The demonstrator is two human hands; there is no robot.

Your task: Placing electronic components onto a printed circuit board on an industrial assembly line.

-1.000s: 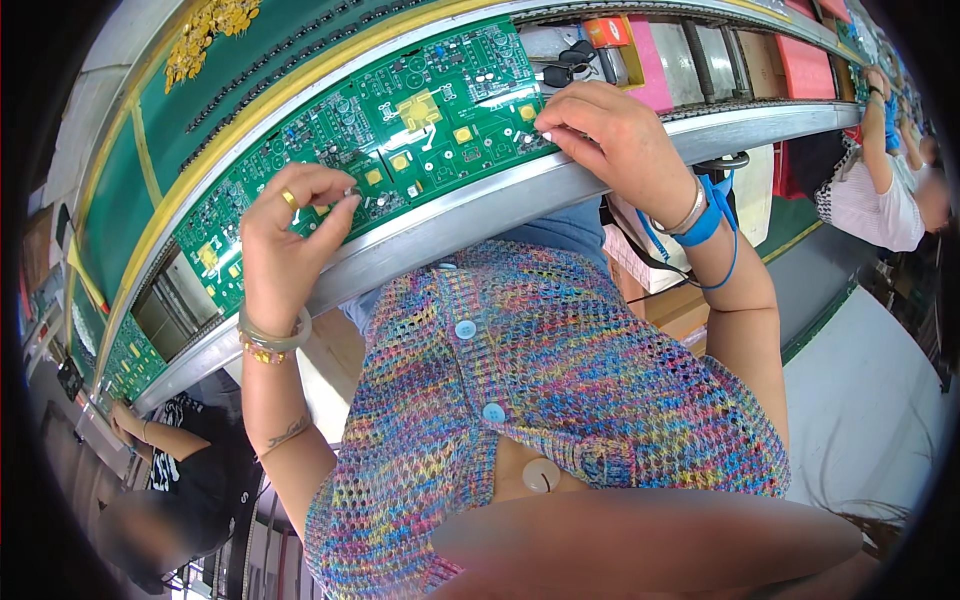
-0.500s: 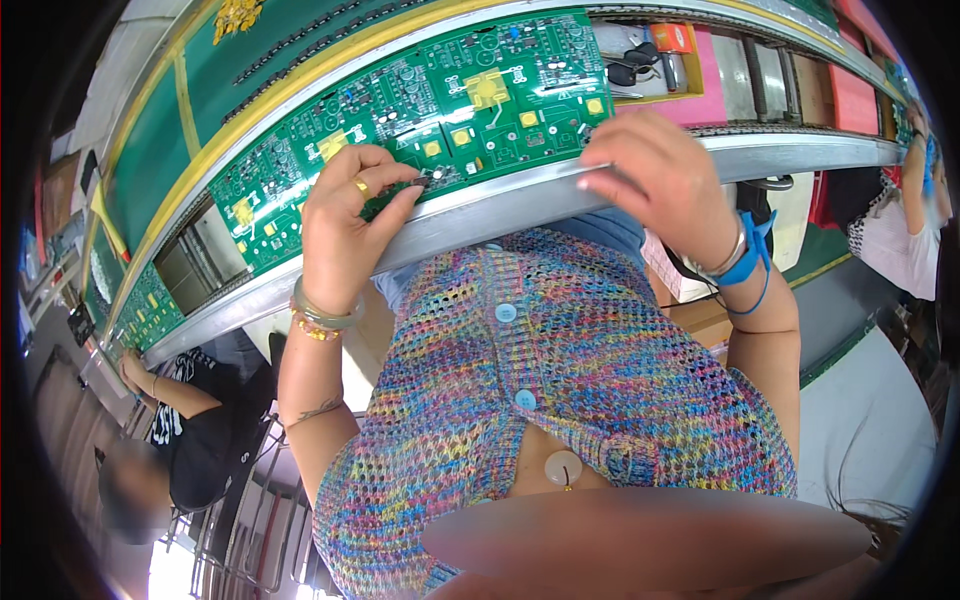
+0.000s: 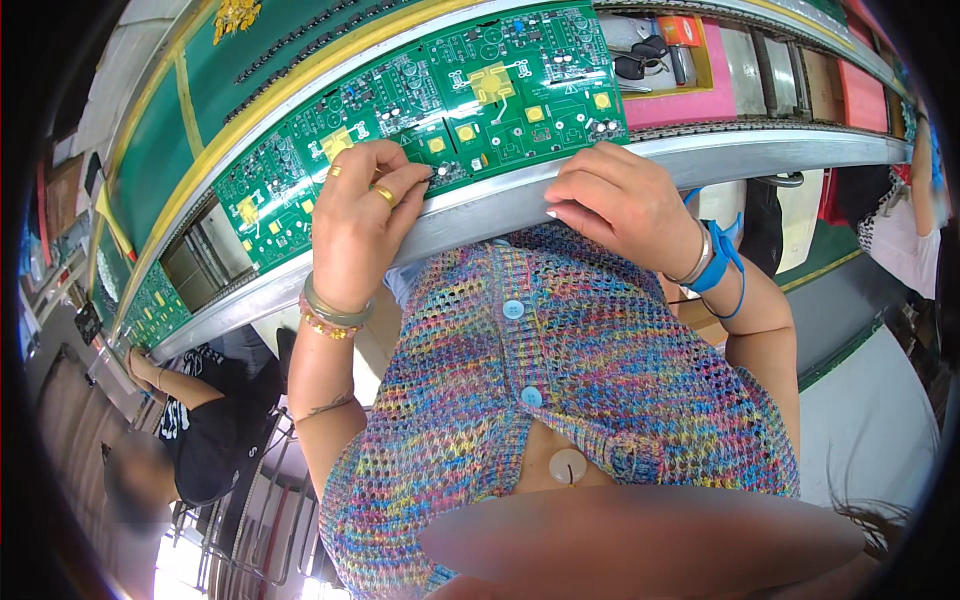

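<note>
A long green circuit board with yellow pads and many small parts lies along the conveyor's metal rail. My left hand is over its near edge, fingers pinched together beside a cluster of small parts. Whatever sits between those fingertips is too small or hidden to name. Farther right, my right hand hangs over the rail near the board's right end, its fingers curled inward. The hand hides what those fingers may hold. Several small capacitors stand at the board's near right corner.
Right of the board, a yellow-edged tray holds keys and small items. A conveyor chain runs along the rail. Another green board lies at far left, near a co-worker's arm. Yellow parts lie on the green surface beyond.
My right hand has moved left and slightly down off the board's right corner, showing the capacitors there. My left fingers have drawn closer together. The whole view has shifted slightly.
</note>
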